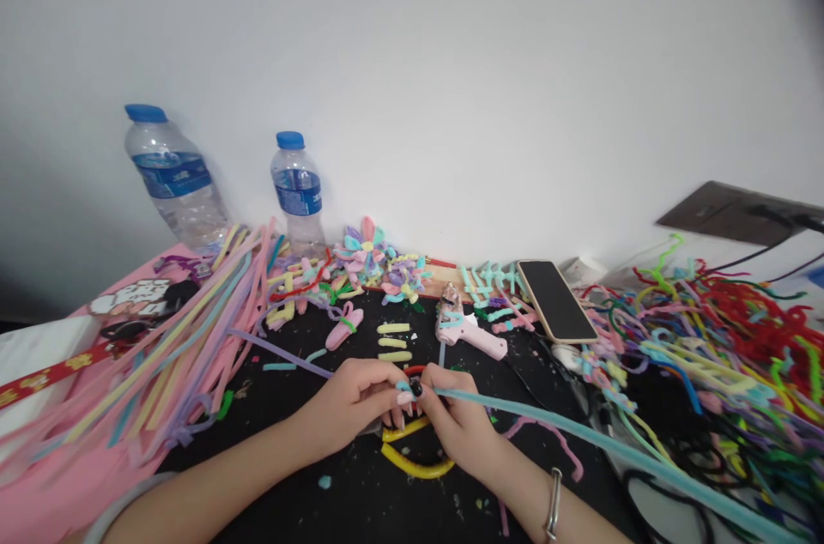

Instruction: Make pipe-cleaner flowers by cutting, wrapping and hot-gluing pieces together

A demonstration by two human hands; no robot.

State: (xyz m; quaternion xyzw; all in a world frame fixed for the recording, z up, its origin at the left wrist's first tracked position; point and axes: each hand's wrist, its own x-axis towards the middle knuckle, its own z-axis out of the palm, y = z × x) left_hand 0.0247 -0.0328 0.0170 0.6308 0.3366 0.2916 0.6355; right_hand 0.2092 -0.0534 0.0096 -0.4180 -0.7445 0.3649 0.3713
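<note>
My left hand (366, 398) and my right hand (460, 420) meet at the middle of the black work surface, fingertips pinched together. Between them is a light blue pipe cleaner (579, 434), its short end at my left fingertips. Its long tail runs from my right hand out past the lower right. Just under my hands lies a tool with curved yellow handles (418, 468), partly covered by my fingers. Beyond my hands are several short pale yellow pipe cleaner pieces (394, 342) in a column. A pink glue gun (473, 336) rests behind my right hand.
Two water bottles (297, 192) stand against the wall. Long pastel pipe cleaners (186, 338) spread over the pink area at left. A phone (557, 301) lies at the back right, beside a tangled heap of coloured pipe cleaners (727, 347). A pipe cleaner flower (366, 248) sits behind.
</note>
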